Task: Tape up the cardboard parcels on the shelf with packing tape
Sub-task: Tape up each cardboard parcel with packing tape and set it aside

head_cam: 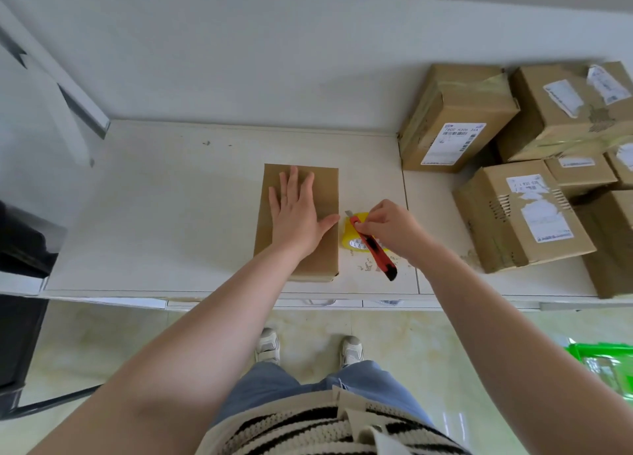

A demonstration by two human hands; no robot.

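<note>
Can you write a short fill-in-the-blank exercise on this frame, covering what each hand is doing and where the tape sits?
1. The left hand lies flat, fingers straight, on top of the ____ parcel.
2. The right hand pinches a utility knife whose handle is ____ in colour.
3. The yellow tape roll lies on the shelf to the ____ of that parcel.
4. The knife's ____ end points away from the person.

Missing words: cardboard; red; right; blade
</note>
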